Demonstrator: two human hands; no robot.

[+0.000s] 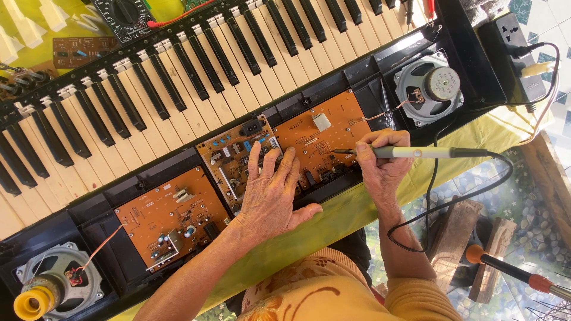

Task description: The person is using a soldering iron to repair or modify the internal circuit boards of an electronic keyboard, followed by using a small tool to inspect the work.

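Yellow-green cloth covers the desk [357, 208], and across it lies an opened electronic keyboard [196, 65], its black-and-white keys running from lower left to upper right of the frame. Below the keys, orange circuit boards sit in the black casing: the left hand [270, 190] lies flat, fingers spread, pressing on the middle circuit board [315, 139] at centre frame. The right hand [383, 166] is closed in a pen-like grip around a soldering iron [416, 152], its tip just touching that board near centre right. Judging by the look of it, the board is thin, stiff and fragile, best steadied by its edges or bare areas; the iron is light, held by its pale handle, away from the tip. A round speaker [429, 88] sits at upper right, another [56, 288] at lower left.
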